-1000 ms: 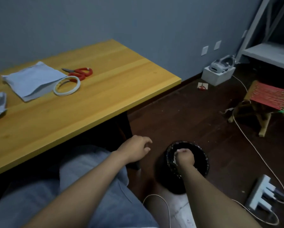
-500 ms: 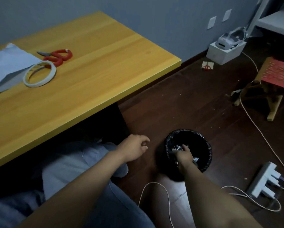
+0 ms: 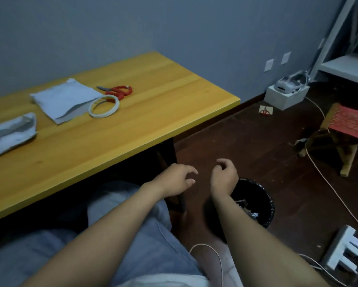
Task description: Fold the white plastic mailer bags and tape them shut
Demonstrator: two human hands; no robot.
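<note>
A flat white mailer bag [image 3: 65, 99] lies on the yellow table [image 3: 153, 112], with a roll of white tape [image 3: 103, 106] at its right edge and red-handled scissors [image 3: 118, 91] just beyond. A folded mailer bag [image 3: 10, 132] sits at the table's left. My left hand [image 3: 177, 180] hovers below the table's right end, fingers loosely curled and holding nothing. My right hand [image 3: 224, 176] is raised just above the black bin [image 3: 256, 204], fingers curled inward, nothing visible in it.
The black bin stands on the dark floor and holds scraps. A white power strip [image 3: 339, 254] with cables lies at the lower right. A red woven stool [image 3: 349, 129] and a white box [image 3: 285, 96] stand further right, near a white shelf [image 3: 348, 65].
My right hand has come up out of the bin and now sits above its rim. The view has swung back toward the table. My left hand stays in the same spot.
</note>
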